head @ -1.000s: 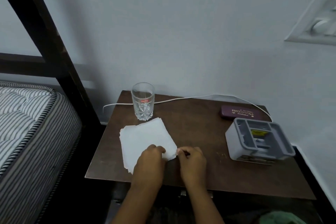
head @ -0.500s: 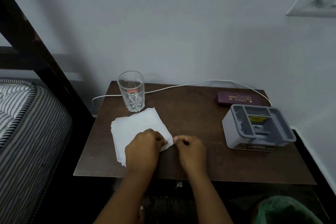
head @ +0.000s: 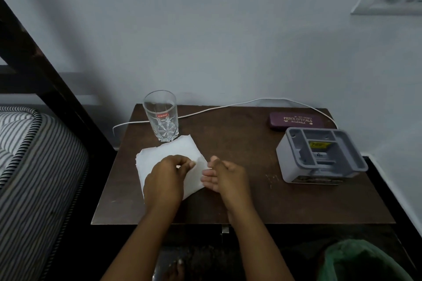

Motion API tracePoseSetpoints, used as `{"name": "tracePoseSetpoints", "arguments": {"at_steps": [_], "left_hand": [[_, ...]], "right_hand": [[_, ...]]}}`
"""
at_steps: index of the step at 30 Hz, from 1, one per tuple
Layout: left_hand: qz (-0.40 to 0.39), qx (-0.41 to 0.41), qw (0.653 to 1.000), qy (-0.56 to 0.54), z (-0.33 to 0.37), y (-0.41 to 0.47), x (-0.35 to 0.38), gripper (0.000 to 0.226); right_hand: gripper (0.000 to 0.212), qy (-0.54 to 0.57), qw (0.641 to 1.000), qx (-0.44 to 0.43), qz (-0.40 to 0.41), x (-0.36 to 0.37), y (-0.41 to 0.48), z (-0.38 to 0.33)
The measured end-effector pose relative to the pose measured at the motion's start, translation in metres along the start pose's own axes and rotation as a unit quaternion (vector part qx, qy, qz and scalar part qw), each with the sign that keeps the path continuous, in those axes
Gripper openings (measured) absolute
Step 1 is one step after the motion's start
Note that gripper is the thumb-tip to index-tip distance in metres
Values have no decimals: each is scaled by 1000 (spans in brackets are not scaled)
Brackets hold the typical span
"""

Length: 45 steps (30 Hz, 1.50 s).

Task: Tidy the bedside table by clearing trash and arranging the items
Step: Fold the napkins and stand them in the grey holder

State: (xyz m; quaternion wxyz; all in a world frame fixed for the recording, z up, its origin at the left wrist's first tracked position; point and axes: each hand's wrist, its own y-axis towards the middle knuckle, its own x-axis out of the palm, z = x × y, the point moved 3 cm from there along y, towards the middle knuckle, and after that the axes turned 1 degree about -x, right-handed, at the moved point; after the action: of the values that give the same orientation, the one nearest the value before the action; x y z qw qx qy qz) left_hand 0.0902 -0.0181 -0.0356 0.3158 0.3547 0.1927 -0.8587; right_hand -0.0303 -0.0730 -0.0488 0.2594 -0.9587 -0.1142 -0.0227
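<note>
A white paper napkin (head: 175,151) lies on the dark brown bedside table (head: 251,185), just in front of an empty clear glass (head: 161,116). My left hand (head: 166,178) rests on the napkin and pinches its right part between thumb and fingers. My right hand (head: 222,175) is at the napkin's right edge, palm turned left, fingers loosely bent and touching the paper's corner. A purple spectacle case (head: 295,121) lies at the back right. In front of it stands a grey plastic box (head: 319,157) with open compartments.
A white cable (head: 228,106) runs along the table's back edge by the wall. A striped mattress (head: 34,166) and dark bed frame (head: 45,80) stand at the left. A green bag (head: 360,260) sits on the floor at the lower right.
My right hand has uncurled and turned its palm toward the napkin. My left hand has drawn the napkin's right part up in a pinch. The camera has dipped slightly.
</note>
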Motion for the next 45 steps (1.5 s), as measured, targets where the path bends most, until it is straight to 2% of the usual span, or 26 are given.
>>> {"name": "tracePoseSetpoints", "arguments": {"at_steps": [4,7,9,11,12,13,15,16,17,19,21,23,24,25,28,30,32,34,37,40,41,43,45], "left_hand": [[22,72,997,35,8,-5,-8,13],[-8,92,995,33,14,-13,-13,8],[-31,51,998,-26,13,-22,-21,12],[-60,-46,985,-155,11,-40,-28,10],[-81,-120,958,-246,9,-53,-28,12],[-106,-214,907,-348,8,-66,-26,17],[-142,-376,748,-529,11,-86,-13,32],[-148,-421,673,-590,13,-91,-7,40],[-147,-442,616,-636,15,-91,-1,50],[-135,-417,545,-715,20,-84,3,70],[-132,-349,513,-773,27,-72,-2,83],[-129,-282,485,-818,29,-61,-11,82],[-129,-262,478,-828,28,-58,-14,81],[-141,-247,488,-825,27,-54,-19,83],[-224,-177,588,-756,32,-48,-32,91],[-239,-145,656,-701,37,-49,-37,76],[-211,-148,725,-639,36,-51,-35,51],[-192,-160,767,-592,32,-52,-31,34],[-176,-181,772,-584,28,-49,-28,22],[-180,-218,737,-614,23,-45,-20,14],[-183,-228,723,-626,23,-44,-18,12],[-180,-232,699,-652,25,-40,-15,14],[-173,-225,669,-687,31,-36,-14,20]], "right_hand": [[39,18,997,63,-36,18,1,1],[32,-63,997,31,-19,23,8,-2],[20,-106,994,12,-17,26,10,-4],[10,-111,994,8,-21,28,11,-5],[11,-105,994,8,-22,28,13,-5],[13,-94,995,11,-26,28,14,-6],[11,-29,998,23,-59,29,13,-14],[7,30,995,36,-88,29,11,-19],[6,98,987,52,-114,29,7,-25],[9,210,964,92,-137,25,-2,-35],[9,261,946,123,-147,19,-14,-44],[13,274,940,126,-157,9,-24,-51],[15,274,941,119,-156,2,-28,-54],[16,271,945,109,-149,-6,-31,-56],[14,235,963,69,-112,-28,-39,-58],[12,174,979,45,-93,-38,-40,-56],[11,93,992,18,-88,-43,-40,-54],[17,46,994,10,-95,-45,-40,-52],[24,-28,996,-7,-88,-47,-38,-51],[14,-135,985,-103,-19,-48,-37,-57],[13,-175,972,-159,-2,-46,-40,-61],[24,-244,931,-271,3,-38,-49,-70],[24,-295,890,-348,-12,-26,-58,-72]]}}
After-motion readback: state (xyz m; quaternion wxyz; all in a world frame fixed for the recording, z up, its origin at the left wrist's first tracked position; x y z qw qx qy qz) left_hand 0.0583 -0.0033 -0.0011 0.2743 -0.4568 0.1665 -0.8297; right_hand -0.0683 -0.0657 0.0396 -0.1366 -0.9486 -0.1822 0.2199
